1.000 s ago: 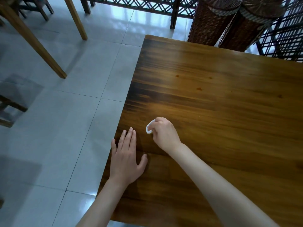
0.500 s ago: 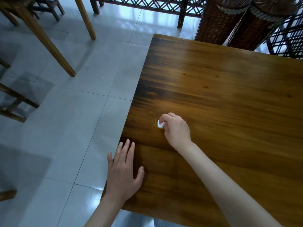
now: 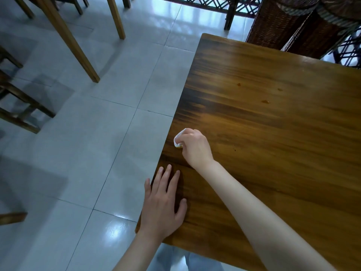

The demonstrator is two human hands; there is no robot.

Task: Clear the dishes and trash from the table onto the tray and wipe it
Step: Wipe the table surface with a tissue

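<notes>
Evidently the wiping step is in hand: a small white tissue [image 3: 178,138] is pinched in the right hand [image 3: 195,148] near the table [image 3: 273,153] left edge, while the left hand [image 3: 163,204] is laid flat nearer the corner. Brown spots [image 3: 265,102] farther along probably need wiping next.

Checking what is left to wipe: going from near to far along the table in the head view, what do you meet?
Flat left hand at the wooden table's near edge → right hand gripping a crumpled white tissue → three small brown stains → two dark wicker baskets beyond.
</notes>
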